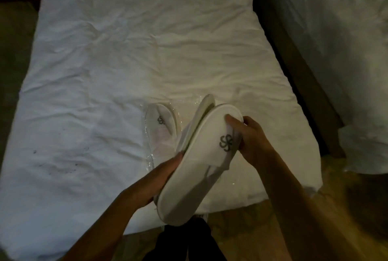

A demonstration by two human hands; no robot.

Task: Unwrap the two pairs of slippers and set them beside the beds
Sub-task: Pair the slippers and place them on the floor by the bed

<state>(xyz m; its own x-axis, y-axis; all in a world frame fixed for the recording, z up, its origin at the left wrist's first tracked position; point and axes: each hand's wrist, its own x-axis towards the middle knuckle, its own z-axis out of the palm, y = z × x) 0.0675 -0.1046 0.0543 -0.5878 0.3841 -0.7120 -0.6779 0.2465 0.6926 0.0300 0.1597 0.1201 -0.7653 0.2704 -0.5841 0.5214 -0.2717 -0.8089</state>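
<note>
Both hands hold an unwrapped pair of slippers [201, 162] over the near bed [105, 72]: the right hand [249, 139] pinches the toe strap, the left hand [165, 174] grips the soles' edge. A wrapped pair [162, 126] lies just beyond the left hand.

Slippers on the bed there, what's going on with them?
A person holds an unwrapped pair of white slippers over the near bed: the left hand supports them from the side, and the right hand pinches the toe end. A second pair, still in clear plastic wrap, lies on the bed. Neither pair is on the floor yet.
</note>
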